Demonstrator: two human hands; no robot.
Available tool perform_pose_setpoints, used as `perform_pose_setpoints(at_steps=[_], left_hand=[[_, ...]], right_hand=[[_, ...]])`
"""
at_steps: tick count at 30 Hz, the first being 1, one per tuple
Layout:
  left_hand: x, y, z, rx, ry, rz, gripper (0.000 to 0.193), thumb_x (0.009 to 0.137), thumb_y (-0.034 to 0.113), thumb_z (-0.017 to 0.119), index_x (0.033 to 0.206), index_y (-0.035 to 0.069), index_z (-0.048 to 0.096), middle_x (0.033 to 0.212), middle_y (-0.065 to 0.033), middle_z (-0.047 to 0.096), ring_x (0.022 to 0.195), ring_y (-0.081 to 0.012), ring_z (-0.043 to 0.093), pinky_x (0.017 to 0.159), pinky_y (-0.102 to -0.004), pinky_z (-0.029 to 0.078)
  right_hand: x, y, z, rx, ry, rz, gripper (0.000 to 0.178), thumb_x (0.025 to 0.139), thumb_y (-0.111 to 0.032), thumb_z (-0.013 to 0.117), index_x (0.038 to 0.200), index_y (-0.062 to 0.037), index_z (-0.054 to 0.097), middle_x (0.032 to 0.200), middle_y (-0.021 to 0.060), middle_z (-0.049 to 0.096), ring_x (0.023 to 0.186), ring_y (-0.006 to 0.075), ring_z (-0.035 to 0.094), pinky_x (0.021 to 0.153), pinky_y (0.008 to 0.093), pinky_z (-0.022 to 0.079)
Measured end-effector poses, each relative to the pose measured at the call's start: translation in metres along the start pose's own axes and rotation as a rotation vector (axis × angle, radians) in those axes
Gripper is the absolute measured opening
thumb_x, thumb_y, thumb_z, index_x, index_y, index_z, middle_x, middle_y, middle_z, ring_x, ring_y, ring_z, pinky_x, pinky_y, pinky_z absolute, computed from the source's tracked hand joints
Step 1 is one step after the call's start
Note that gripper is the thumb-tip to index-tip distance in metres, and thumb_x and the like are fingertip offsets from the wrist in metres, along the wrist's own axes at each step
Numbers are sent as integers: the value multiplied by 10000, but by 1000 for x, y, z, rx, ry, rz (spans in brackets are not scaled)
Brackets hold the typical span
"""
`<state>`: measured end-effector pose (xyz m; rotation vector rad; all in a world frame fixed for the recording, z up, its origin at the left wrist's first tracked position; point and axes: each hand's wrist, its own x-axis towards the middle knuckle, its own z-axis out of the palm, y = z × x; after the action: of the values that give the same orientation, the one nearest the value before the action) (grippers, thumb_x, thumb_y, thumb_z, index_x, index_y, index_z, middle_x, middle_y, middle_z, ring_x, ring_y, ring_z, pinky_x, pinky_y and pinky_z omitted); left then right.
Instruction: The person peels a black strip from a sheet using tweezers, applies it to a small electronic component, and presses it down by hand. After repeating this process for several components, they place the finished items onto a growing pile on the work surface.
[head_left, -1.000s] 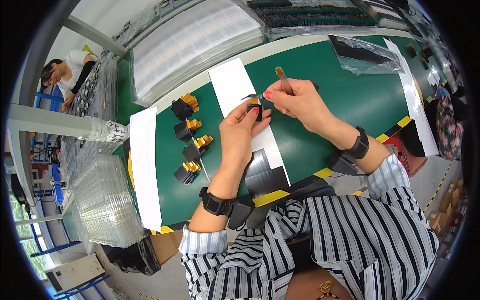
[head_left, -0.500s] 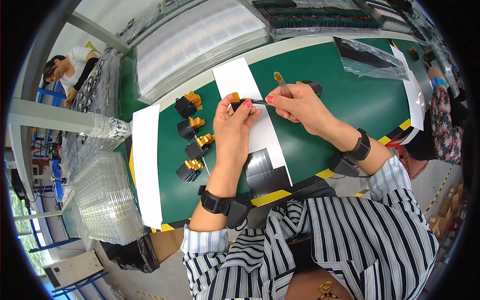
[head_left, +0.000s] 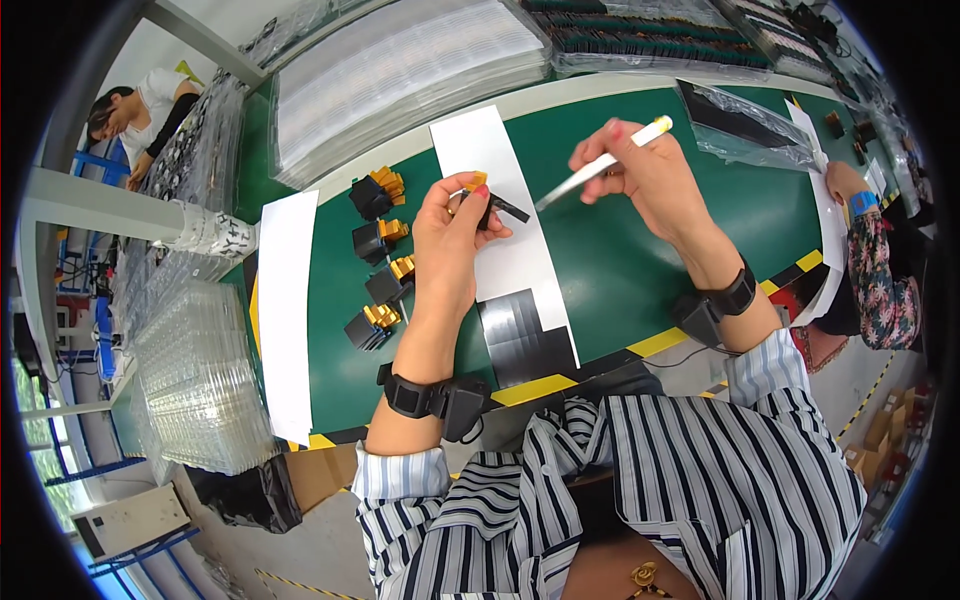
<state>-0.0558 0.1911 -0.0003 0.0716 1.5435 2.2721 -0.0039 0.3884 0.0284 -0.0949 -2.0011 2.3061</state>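
Leftward first: clear tray stack at bench edge, white paper strip beside it, four black-and-gold parts in row on green mat. Your left hand pinches one black-and-gold component raised above white sheet, likely for contrast. Your right hand grips white stick, tip aimed at component, not touching. Clear bag far right.
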Motion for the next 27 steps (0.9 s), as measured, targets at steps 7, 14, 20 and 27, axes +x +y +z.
perform_pose_setpoints(at_steps=[7, 14, 20, 27], left_hand=[[-2, -1, 7, 80, -52, -9, 152, 865, 78, 453, 962, -28, 504, 686, -52, 519, 578, -99, 506, 569, -271, 502], [-5, -4, 10, 83, -104, -34, 158, 873, 88, 447, 961, -29, 506, 684, -50, 520, 556, -93, 503, 562, -266, 502], [-4, -6, 7, 71, -131, -48, 165, 881, 88, 432, 969, -31, 505, 703, -50, 523, 558, -95, 499, 573, -269, 501], [2, -1, -3, 29, -100, -106, 168, 877, 63, 422, 988, -33, 504, 844, -96, 567, 621, -111, 499, 646, -277, 491]], right_hand=[[-1, 3, 0, 113, -45, -62, 137, 850, -102, 524, 884, 30, 547, 966, 155, 567, 777, 189, 599, 651, 262, 529], [0, 11, 3, 68, -47, -60, 155, 846, -107, 533, 906, 36, 540, 916, 159, 583, 739, 181, 605, 618, 247, 519], [-1, 13, 3, 53, -27, -65, 149, 846, -100, 529, 904, 37, 543, 862, 166, 598, 684, 185, 612, 591, 241, 513], [-3, 4, -1, 140, -36, -60, 129, 849, -86, 520, 910, 26, 537, 861, 176, 599, 665, 189, 617, 578, 240, 511]])
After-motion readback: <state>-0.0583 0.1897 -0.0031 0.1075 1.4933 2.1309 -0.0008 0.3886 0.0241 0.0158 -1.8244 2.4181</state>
